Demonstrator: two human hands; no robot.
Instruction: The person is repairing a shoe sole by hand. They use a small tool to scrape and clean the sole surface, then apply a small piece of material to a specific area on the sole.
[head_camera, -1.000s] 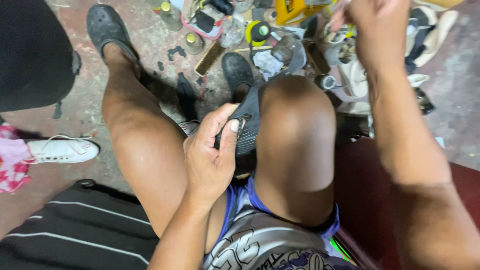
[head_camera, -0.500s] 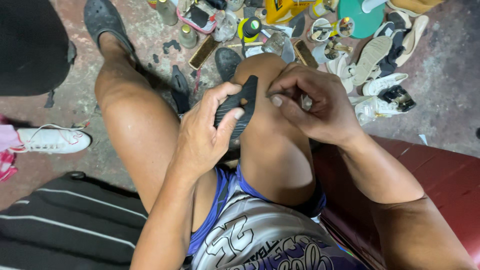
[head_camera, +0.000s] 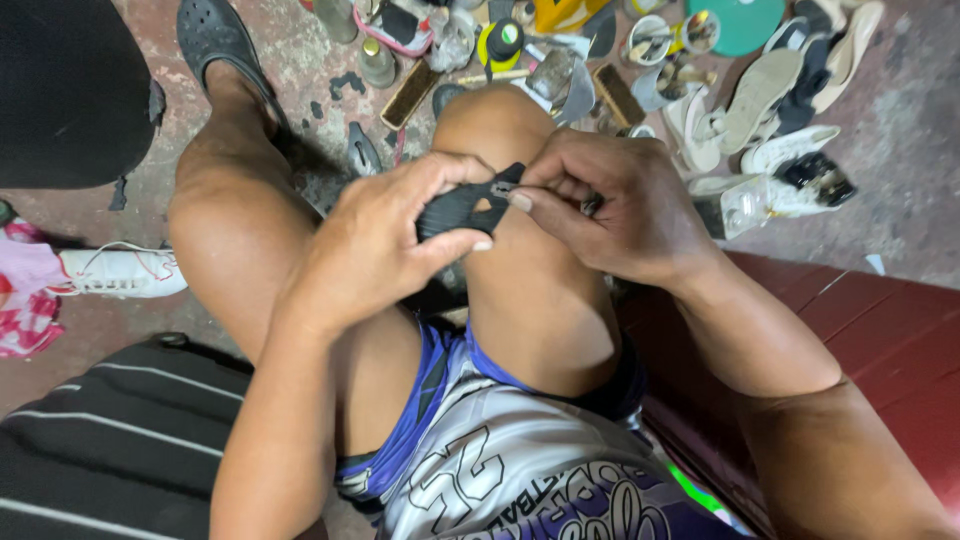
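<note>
1. Head view: left hand (head_camera: 375, 250) gripping black shoe part (head_camera: 462, 205), fingers closing round its lower-left end.
2. Part lying over right knee (head_camera: 500, 130); long axis running lower left to upper right, narrow end pointing at right hand (head_camera: 625, 205).
3. Right fingers pinching that tip; small item betw. them, can't tell what.
4. Floor beyond: white sneaker (head_camera: 120, 272), brushes, shoe soles.
</note>
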